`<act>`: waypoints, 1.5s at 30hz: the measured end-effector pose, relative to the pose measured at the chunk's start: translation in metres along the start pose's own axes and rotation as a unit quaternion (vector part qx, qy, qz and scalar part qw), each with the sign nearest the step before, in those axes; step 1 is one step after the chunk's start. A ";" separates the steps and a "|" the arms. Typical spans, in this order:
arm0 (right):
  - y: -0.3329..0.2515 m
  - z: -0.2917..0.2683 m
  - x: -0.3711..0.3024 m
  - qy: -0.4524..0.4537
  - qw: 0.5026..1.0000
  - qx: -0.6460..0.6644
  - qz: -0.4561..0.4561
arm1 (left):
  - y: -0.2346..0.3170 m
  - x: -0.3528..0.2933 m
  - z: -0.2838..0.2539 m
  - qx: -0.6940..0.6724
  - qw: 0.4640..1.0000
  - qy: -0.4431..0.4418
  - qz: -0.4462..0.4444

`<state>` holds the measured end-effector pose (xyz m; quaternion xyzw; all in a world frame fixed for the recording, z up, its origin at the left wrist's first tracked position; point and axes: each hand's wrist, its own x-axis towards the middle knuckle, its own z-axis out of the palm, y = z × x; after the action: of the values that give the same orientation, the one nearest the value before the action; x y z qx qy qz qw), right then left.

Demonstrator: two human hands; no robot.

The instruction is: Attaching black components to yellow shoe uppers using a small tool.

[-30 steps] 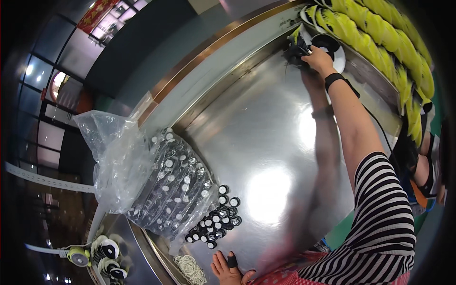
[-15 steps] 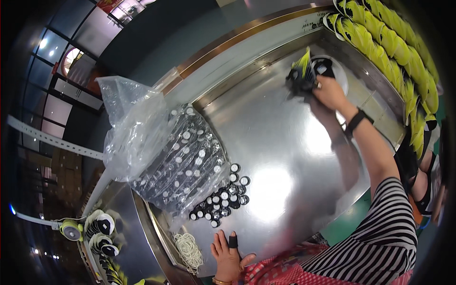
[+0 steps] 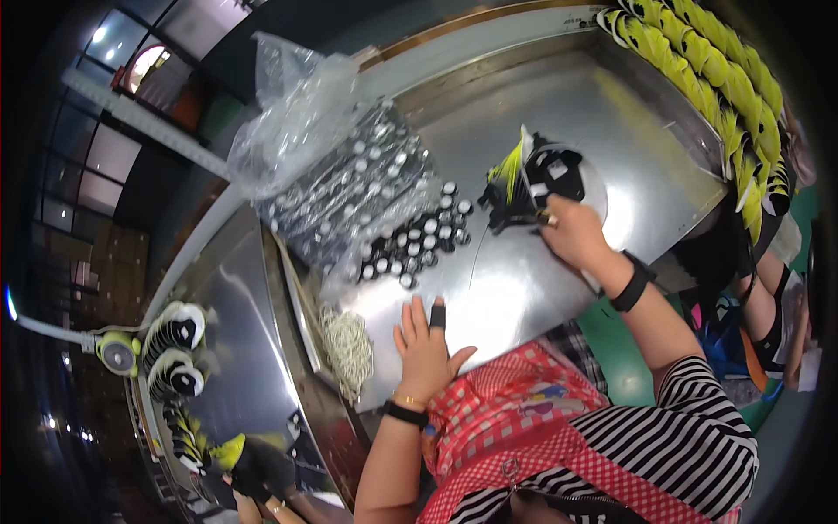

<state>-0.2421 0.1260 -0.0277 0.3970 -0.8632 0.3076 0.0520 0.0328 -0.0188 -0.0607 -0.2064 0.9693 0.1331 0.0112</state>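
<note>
My right hand is closed on a bundle of yellow-green and black pieces that look like shoe uppers, low over the metal table. A flat black piece with pale patches lies against the bundle, over a whitish round shape. My left hand rests by the table's near edge, fingers spread, a black band round one finger. It holds nothing. Just beyond its fingertips lie many small black spool-like pieces with white centres. A thin dark thread seems to hang below the bundle.
A clear plastic bag of more such spools covers the table's left part. A pile of pale cord lies left of my left hand. Yellow-green stacks stand far right. On a second metal table, at left, another person works beside more stacks.
My right hand has drawn the bundle nearer, toward the middle of the table. The view has shifted, showing more of my apron and left forearm. My left hand stays spread.
</note>
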 end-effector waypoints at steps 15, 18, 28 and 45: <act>0.074 -0.013 -0.006 0.065 0.969 -0.142 0.190 | 0.016 -0.061 -0.001 -0.089 0.995 0.022 0.040; 0.082 -0.012 -0.001 0.040 0.967 -0.135 0.213 | 0.020 -0.070 0.000 -0.098 0.994 0.040 0.034; 0.054 -0.059 -0.052 0.142 0.945 0.254 0.147 | 0.043 -0.055 -0.032 -0.252 0.954 0.146 0.068; -0.117 -0.014 -0.090 -0.182 0.910 0.100 -0.358 | 0.023 -0.037 -0.001 -0.872 0.459 -0.052 -0.164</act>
<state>-0.0992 0.1347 0.0112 0.7315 -0.6223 0.2759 -0.0395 0.0576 0.0155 -0.0512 -0.2569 0.2941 0.9149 -0.1027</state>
